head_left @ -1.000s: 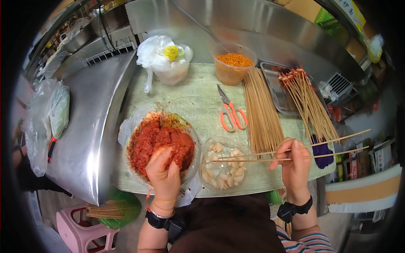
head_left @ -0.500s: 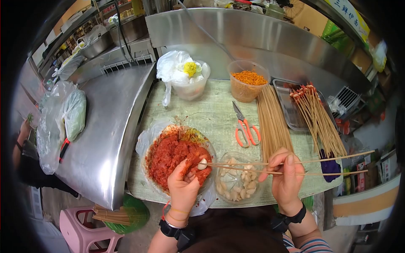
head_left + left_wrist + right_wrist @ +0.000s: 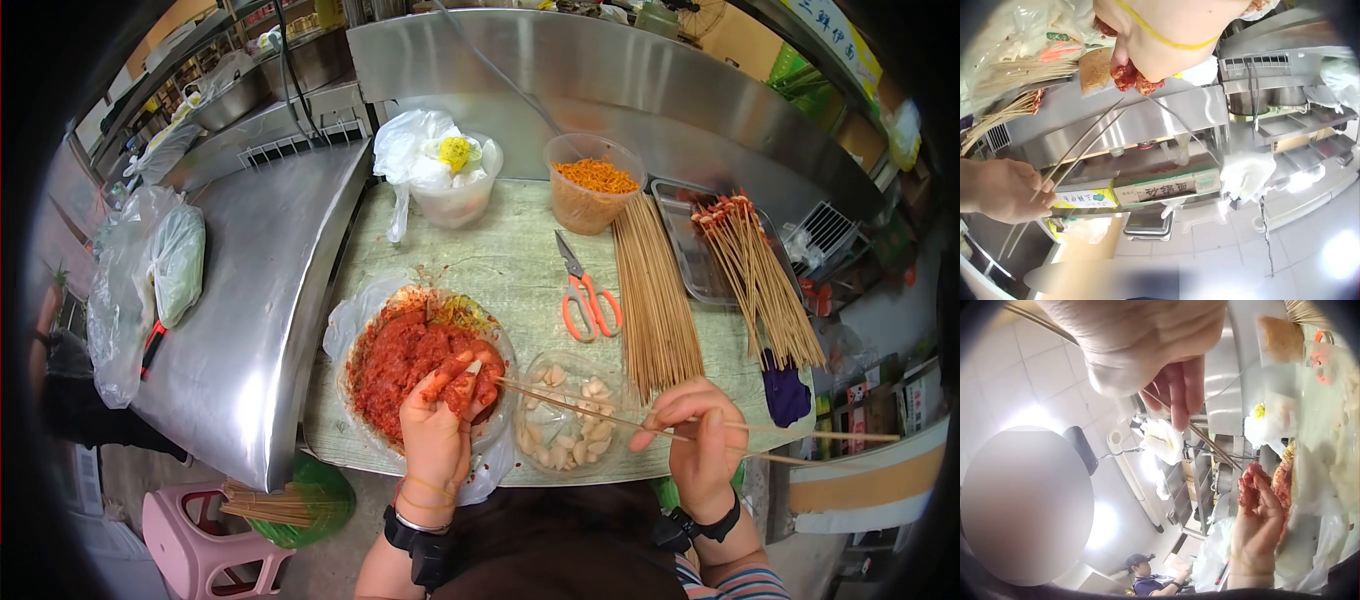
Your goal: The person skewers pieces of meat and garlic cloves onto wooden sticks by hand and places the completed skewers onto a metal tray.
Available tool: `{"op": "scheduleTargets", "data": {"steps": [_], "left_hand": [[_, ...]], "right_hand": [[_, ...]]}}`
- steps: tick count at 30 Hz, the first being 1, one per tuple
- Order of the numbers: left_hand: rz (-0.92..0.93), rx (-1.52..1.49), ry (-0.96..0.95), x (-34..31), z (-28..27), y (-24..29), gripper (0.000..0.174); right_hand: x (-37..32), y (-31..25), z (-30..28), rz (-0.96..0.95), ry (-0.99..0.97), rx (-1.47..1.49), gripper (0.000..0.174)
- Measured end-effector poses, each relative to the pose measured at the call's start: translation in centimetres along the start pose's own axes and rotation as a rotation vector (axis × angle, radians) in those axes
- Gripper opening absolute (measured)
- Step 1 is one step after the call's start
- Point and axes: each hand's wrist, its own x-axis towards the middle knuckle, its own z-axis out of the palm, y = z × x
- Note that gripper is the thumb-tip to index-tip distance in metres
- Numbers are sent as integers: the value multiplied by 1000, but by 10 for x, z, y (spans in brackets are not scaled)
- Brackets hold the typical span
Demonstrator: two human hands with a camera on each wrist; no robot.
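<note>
In the head view my left hand (image 3: 435, 420), its fingers smeared red, pinches a pale garlic clove (image 3: 473, 368) above the bowl of red minced mixture (image 3: 390, 345). Red mixture covers much of what those fingertips hold. My right hand (image 3: 700, 440) grips two thin wooden skewers (image 3: 575, 404) lying nearly level. Their tips reach the left fingertips, crossing over a clear bowl (image 3: 528, 440) of pale garlic cloves (image 3: 585, 430). The right wrist view shows the skewers (image 3: 1210, 445) pointing at the red fingertips of the left hand (image 3: 1257, 531).
Orange-handled scissors (image 3: 590, 305) lie beyond the clove bowl, left of a bundle of bare skewers (image 3: 655, 300). Loaded skewers (image 3: 755, 270) rest across a clear tray (image 3: 680, 255). A tub of orange shreds (image 3: 595, 185) and a bagged white tub (image 3: 450, 195) stand at the back.
My left hand has come up out of the red mixture to the bowl's right side, with the pale clove at its fingers. The skewer tips now meet those fingers, and the skewers' right ends have dropped.
</note>
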Motion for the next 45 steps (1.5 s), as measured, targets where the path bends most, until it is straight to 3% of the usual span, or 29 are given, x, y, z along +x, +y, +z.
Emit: {"op": "scheduleTargets", "data": {"steps": [6, 19, 21, 31, 34, 36, 42, 43, 45], "left_hand": [[-27, -146, -68, -2, -2, -6, 30], [-51, -290, -109, -7, -1, -7, 32], [-19, -295, -40, -7, 1, -9, 27], [-46, -356, -39, -9, 1, -12, 33], [-48, -339, 0, -9, 6, -10, 28], [-47, -332, 2, -8, 5, -10, 27], [-37, -264, 23, -6, 1, -13, 27], [-37, -264, 23, -6, 1, -13, 27], [-20, -248, 5, -6, 2, -14, 27]], "right_hand": [[-7, 4, -10, -70, -133, -239, 42], [-8, 6, -2, -63, -219, -212, 41], [-7, 6, -3, -188, -277, -271, 38], [-6, 8, -4, -258, -338, -346, 42], [-4, 9, -5, -310, -453, -429, 40], [-2, 15, -3, -437, -487, -360, 22], [5, 11, 0, -447, -479, -371, 19], [4, 10, 1, -448, -478, -371, 19], [2, 7, 2, -321, -466, -425, 35]]}}
